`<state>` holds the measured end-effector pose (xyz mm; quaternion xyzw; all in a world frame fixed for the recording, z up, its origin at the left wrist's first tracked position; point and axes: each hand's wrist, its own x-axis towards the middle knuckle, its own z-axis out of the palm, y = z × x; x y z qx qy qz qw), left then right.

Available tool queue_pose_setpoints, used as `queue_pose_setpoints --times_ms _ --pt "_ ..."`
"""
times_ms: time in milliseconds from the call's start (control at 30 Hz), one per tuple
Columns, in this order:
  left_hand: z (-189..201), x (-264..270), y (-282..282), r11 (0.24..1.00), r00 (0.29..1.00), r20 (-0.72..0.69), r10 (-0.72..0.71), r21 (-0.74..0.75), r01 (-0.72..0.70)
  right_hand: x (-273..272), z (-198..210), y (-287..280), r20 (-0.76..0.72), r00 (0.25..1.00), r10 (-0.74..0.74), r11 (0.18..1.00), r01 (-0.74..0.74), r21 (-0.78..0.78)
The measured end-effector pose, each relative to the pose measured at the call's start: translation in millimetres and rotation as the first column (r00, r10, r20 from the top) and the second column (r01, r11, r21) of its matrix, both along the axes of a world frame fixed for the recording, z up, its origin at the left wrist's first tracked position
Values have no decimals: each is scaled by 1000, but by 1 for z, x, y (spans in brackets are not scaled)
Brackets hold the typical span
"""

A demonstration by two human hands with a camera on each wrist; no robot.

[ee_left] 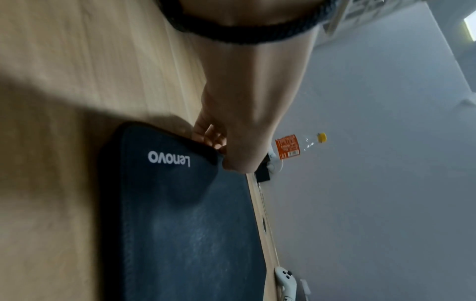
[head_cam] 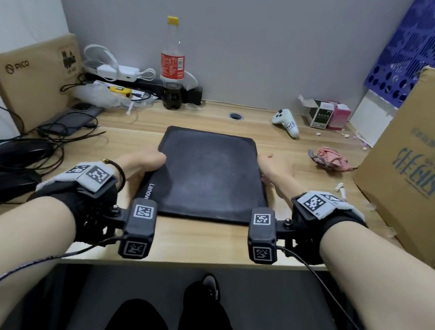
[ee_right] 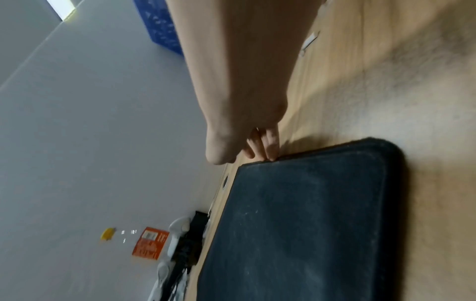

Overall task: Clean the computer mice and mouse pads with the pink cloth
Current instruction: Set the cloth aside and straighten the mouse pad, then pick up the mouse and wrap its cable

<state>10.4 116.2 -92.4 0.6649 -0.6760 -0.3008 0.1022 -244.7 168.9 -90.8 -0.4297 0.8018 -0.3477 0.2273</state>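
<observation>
A black Lenovo mouse pad [head_cam: 210, 174] lies in the middle of the wooden desk [head_cam: 203, 243]. My left hand [head_cam: 153, 162] pinches its left edge, thumb on top and fingers underneath, and that edge is lifted slightly. In the left wrist view the left hand [ee_left: 219, 150] grips the pad [ee_left: 185, 224] just past the logo. My right hand [head_cam: 265, 166] sits at the pad's right edge. Its fingertips [ee_right: 269, 151] touch the rim of the pad [ee_right: 309, 224] while the thumb stays off it. The crumpled pink cloth [head_cam: 330, 158] lies to the right, untouched. A dark mouse [head_cam: 13, 150] sits among cables, far left.
A large cardboard box [head_cam: 418, 168] crowds the right side. A PICO box [head_cam: 31, 72], tangled black cables [head_cam: 54, 133] and chargers fill the left. A cola bottle [head_cam: 172, 64], a white controller [head_cam: 287, 121] and small cartons [head_cam: 325, 114] stand along the back wall.
</observation>
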Motion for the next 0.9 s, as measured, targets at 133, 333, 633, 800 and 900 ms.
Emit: queue_pose_setpoints --times_ms 133,333,633,800,900 --pt "-22 2 -7 999 986 162 -34 -1 35 7 3 6 -96 994 58 997 -53 58" --pt "-8 7 13 998 990 127 -62 -11 64 19 -1 5 -210 969 132 985 -105 136" --pt "11 140 53 979 977 213 -11 -195 53 151 21 5 -147 847 510 860 -508 53" --pt "16 204 72 959 976 216 -27 -268 86 230 22 1 -108 678 727 685 -727 48" --pt "15 225 80 926 977 212 -36 -361 112 265 19 -2 -49 632 773 634 -771 58"
